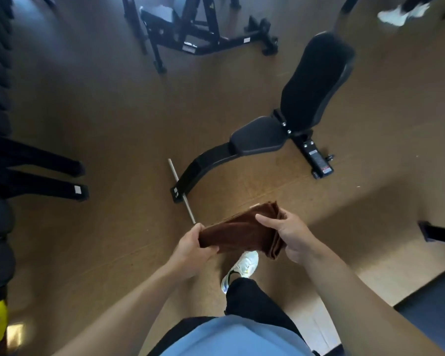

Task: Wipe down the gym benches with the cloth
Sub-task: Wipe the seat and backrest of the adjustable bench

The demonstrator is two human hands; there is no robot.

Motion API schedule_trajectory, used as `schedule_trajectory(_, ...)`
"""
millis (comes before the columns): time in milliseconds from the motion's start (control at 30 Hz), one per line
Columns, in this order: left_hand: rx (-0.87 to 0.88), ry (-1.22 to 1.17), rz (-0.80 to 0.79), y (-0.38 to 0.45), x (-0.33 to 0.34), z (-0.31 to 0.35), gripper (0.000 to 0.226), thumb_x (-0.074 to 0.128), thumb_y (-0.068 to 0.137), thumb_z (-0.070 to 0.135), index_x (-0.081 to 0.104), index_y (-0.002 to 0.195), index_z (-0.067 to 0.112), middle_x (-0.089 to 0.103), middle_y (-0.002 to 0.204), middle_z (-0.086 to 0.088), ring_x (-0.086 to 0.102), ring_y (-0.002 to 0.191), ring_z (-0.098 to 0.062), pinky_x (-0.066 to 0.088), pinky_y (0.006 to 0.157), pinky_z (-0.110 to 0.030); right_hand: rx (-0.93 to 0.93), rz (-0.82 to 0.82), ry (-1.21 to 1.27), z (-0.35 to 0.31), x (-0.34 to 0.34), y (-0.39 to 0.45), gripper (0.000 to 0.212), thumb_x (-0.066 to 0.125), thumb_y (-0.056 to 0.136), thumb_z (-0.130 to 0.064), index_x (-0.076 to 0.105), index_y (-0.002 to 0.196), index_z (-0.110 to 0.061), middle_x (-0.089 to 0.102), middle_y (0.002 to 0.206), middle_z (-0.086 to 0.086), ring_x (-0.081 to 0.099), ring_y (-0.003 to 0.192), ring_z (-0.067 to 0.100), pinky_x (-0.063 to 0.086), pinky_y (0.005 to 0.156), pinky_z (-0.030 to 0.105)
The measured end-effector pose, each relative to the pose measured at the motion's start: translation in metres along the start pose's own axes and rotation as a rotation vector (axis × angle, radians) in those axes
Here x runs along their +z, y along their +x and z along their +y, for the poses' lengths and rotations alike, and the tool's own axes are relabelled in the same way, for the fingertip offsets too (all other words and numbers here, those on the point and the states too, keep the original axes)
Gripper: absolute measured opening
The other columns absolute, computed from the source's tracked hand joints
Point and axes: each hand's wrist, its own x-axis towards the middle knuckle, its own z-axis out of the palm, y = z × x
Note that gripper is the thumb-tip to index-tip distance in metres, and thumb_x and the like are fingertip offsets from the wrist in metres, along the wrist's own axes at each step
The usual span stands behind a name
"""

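A folded brown cloth (242,231) is stretched between both hands in front of me, above the floor. My left hand (192,244) pinches its left end. My right hand (289,233) grips its right end, thumb on top. Ahead stands a black adjustable gym bench (257,137) with a padded seat and a raised backrest (314,80), a short way beyond the cloth and not touched by it. A second black bench (162,18) stands at the far top.
A black rack's feet (62,176) jut in from the left. The bench's silver foot bar (181,191) lies on the brown floor just ahead of my white shoe (242,268). Another person's white shoe (401,12) shows top right. A dark mat (432,307) lies at right.
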Motion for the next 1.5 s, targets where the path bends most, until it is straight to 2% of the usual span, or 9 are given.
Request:
schedule_trajectory(400, -0.031, 0.389, -0.03, 0.174, -0.023, 0.109, 0.022, 0.07, 0.086, 0.046, 0.053, 0.091, 0.034, 0.064, 0.089, 0.012, 0.063, 0.084, -0.011, 0.054, 0.077, -0.035, -0.171, 0.173, -0.149, -0.148, -0.036, 0.132, 0.005, 0.072, 0.096, -0.024, 0.075, 0.099, -0.023, 0.079, 0.092, -0.01, 0.072, 0.092, 0.007, 0.054, 0.074, 0.017)
schedule_trajectory(600, -0.15, 0.207, -0.246, 0.259, -0.046, 0.141, 0.02, 0.084, 0.078, 0.035, 0.08, 0.097, 0.029, 0.078, 0.083, 0.005, 0.074, 0.081, -0.012, 0.054, 0.065, -0.02, -0.077, 0.308, -0.02, -0.186, -0.065, 0.194, 0.021, 0.069, 0.097, -0.023, 0.07, 0.119, -0.021, 0.075, 0.11, 0.0, 0.068, 0.106, 0.019, 0.06, 0.088, 0.038)
schedule_trajectory(767, -0.197, 0.005, -0.268, 0.343, -0.066, 0.165, 0.017, 0.08, 0.084, 0.016, 0.079, 0.1, 0.023, 0.076, 0.081, 0.006, 0.065, 0.07, -0.001, 0.042, 0.053, -0.003, -0.017, 0.403, -0.053, -0.212, -0.085, 0.263, 0.015, 0.06, 0.103, -0.012, 0.069, 0.115, -0.012, 0.073, 0.098, 0.003, 0.069, 0.08, 0.01, 0.053, 0.054, 0.016)
schedule_trajectory(833, -0.195, -0.02, -0.23, 0.379, -0.071, 0.175, 0.012, 0.078, 0.087, 0.017, 0.079, 0.094, 0.027, 0.078, 0.083, -0.001, 0.067, 0.073, -0.009, 0.052, 0.064, -0.01, 0.018, 0.426, -0.107, -0.22, -0.088, 0.295, 0.015, 0.056, 0.104, -0.009, 0.069, 0.109, -0.015, 0.075, 0.102, 0.009, 0.07, 0.078, 0.01, 0.054, 0.062, 0.018)
schedule_trajectory(900, -0.171, -0.023, -0.163, 0.417, -0.075, 0.182, 0.013, 0.077, 0.087, 0.02, 0.08, 0.089, 0.033, 0.08, 0.084, 0.001, 0.073, 0.082, -0.013, 0.059, 0.082, -0.028, 0.045, 0.43, -0.178, -0.226, -0.086, 0.329, 0.014, 0.058, 0.104, -0.017, 0.07, 0.106, -0.022, 0.077, 0.109, 0.009, 0.071, 0.093, 0.017, 0.055, 0.089, 0.033)
schedule_trajectory(967, -0.129, -0.024, -0.076, 0.456, -0.079, 0.193, 0.016, 0.074, 0.089, 0.021, 0.08, 0.093, 0.035, 0.078, 0.084, 0.009, 0.072, 0.087, -0.009, 0.058, 0.081, -0.027, 0.055, 0.448, -0.205, -0.231, -0.089, 0.372, 0.012, 0.06, 0.102, -0.024, 0.071, 0.104, -0.028, 0.078, 0.104, 0.0, 0.071, 0.103, 0.021, 0.05, 0.106, 0.048)
schedule_trajectory(1167, 0.035, 0.03, 0.08, 0.584, -0.079, 0.221, 0.022, 0.067, 0.095, 0.021, 0.077, 0.114, 0.026, 0.077, 0.097, 0.011, 0.071, 0.096, -0.006, 0.054, 0.085, -0.021, -0.066, 0.483, -0.083, -0.273, -0.088, 0.499, 0.012, 0.059, 0.104, -0.015, 0.068, 0.108, -0.021, 0.073, 0.116, 0.009, 0.072, 0.107, 0.023, 0.059, 0.09, 0.034)
schedule_trajectory(1400, 0.247, 0.082, 0.199, 0.714, -0.039, 0.185, 0.03, 0.073, 0.09, 0.013, 0.075, 0.119, 0.02, 0.075, 0.113, 0.008, 0.069, 0.106, -0.005, 0.056, 0.096, -0.024, -0.397, 0.549, -0.28, -0.257, -0.093, 0.611, 0.022, 0.057, 0.103, -0.017, 0.064, 0.105, -0.038, 0.07, 0.104, -0.017, 0.064, 0.105, 0.004, 0.05, 0.093, 0.028)
schedule_trajectory(1500, 0.261, 0.258, 0.078, 0.747, -0.002, 0.122, 0.042, 0.068, 0.082, -0.009, 0.078, 0.113, 0.017, 0.074, 0.118, 0.004, 0.064, 0.119, -0.01, 0.049, 0.109, -0.033, -0.304, 0.453, -0.381, -0.184, -0.112, 0.654, 0.036, 0.051, 0.102, -0.005, 0.064, 0.103, -0.038, 0.064, 0.133, -0.017, 0.048, 0.136, 0.0, 0.041, 0.115, 0.039)
